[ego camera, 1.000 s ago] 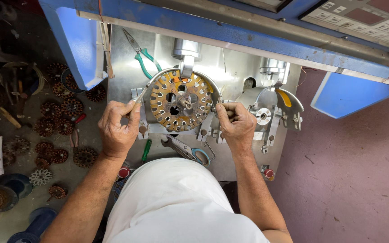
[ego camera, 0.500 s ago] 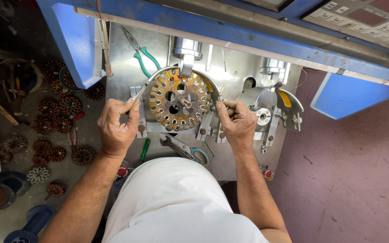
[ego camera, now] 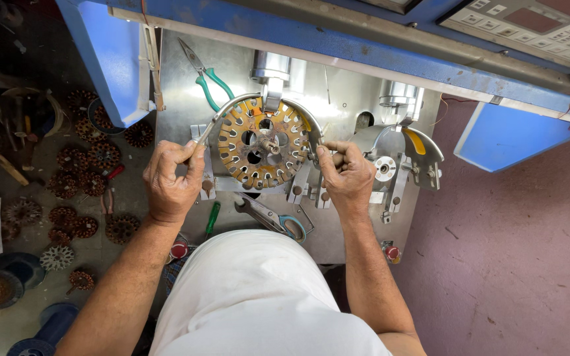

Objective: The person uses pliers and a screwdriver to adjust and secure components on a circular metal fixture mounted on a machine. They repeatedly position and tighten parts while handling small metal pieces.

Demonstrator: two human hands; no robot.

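A round slotted stator core, rusty gold, is mounted on the spindle of a metal winding machine plate. A curved steel guide arm arcs over its top. My left hand grips the left end of that guide arm beside the core's left rim. My right hand is closed at the core's right rim, fingers pinched on the guide's right end; whether it also holds wire I cannot tell. A white-clad lap fills the lower middle.
Green-handled pliers lie on the plate at the upper left, and scissors and a green screwdriver lie below the core. Several wound stators are scattered on the floor at the left. A blue machine housing stands right.
Both hands stay at the core's two sides with only slight shifts. The core looks barely turned.
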